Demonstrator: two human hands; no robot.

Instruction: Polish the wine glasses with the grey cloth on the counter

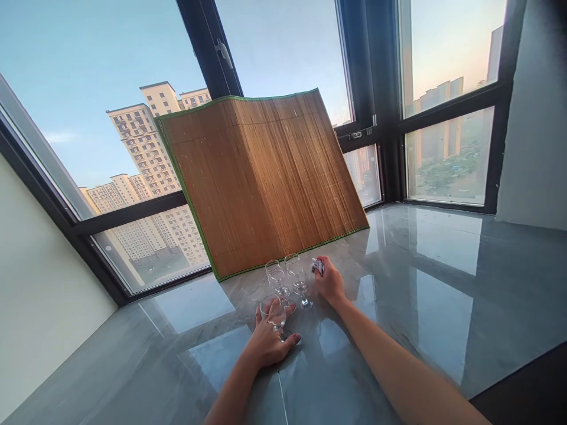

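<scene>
Two clear stemmed glasses stand upright side by side: the left one (274, 273) and the right one (300, 284). Nearer to me is a third stemmed glass (273, 308), with my left hand (266, 344) low around it. The fingers of that hand pass behind this glass and the thumb reaches round in front, near its foot. Just right of the glasses, my right hand (330, 282) is closed on a crumpled white and grey cloth (317, 265), which pokes out past the fingertips. How much cloth lies inside the fist is hidden.
Behind the glasses a brown bamboo mat (270, 183) with green edging leans upright against the window. Dark window frames (385, 118) rise from the glossy grey marbled ledge (398, 265). A window handle (224, 54) juts out above the mat.
</scene>
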